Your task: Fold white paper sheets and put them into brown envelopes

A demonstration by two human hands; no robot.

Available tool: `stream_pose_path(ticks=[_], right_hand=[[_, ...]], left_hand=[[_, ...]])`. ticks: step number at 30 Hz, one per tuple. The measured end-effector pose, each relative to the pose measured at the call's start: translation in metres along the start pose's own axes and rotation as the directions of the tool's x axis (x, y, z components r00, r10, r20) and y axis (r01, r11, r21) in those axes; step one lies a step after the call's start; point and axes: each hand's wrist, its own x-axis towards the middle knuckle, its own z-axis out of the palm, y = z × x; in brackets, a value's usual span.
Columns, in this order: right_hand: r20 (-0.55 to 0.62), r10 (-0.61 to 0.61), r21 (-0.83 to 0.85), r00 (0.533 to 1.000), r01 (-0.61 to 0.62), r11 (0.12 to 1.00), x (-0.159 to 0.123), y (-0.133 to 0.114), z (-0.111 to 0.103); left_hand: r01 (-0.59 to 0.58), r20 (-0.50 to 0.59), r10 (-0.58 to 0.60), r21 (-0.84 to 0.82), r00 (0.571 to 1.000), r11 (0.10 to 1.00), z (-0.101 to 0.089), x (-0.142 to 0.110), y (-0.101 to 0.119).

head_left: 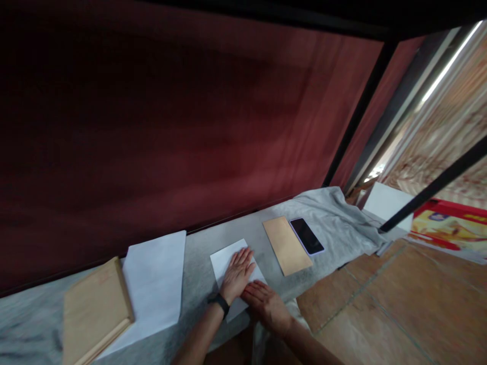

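A folded white sheet of paper [223,258] lies on the grey cloth in front of me. My left hand [239,271], with a dark band on the wrist, rests flat on it, fingers stretched out. Beside it, my right hand [266,306] lies on the paper's near right edge, palm down and fingers extended. The two hands touch or nearly touch, and they cover much of the sheet. To the right lies a flat brown envelope [287,247], with a phone [306,236] against its far side, screen dark.
On the left, a stack of brown envelopes [97,309] overlaps loose white paper [155,279]. The narrow bench is covered by grey cloth [323,213]. A red panel [190,126] rises behind it. Black metal bars [359,116] frame the right side; a red-and-yellow box [449,228] stands on the tiled floor [411,294].
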Motion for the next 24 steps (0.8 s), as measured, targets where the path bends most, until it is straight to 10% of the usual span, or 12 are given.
stream_pose_path(ticks=[11, 18, 24], right_hand=[[0.071, 0.011, 0.037, 0.997, -0.014, 0.999, 0.0, -0.002, -0.009], [0.132, 0.038, 0.028, 0.991, -0.042, 0.999, 0.016, -0.024, -0.028], [0.135, 0.043, 0.043, 0.99, -0.049, 0.998, 0.022, -0.042, -0.019]], left_hand=[[0.227, -0.27, -0.206, 0.051, 0.94, 0.972, -0.011, -0.062, -0.072], [0.124, -0.23, -0.214, -0.352, 0.949, 0.928, -0.02, -0.136, -0.035], [0.13, -0.182, -0.177, -0.244, 0.967, 0.961, -0.02, -0.153, -0.01]])
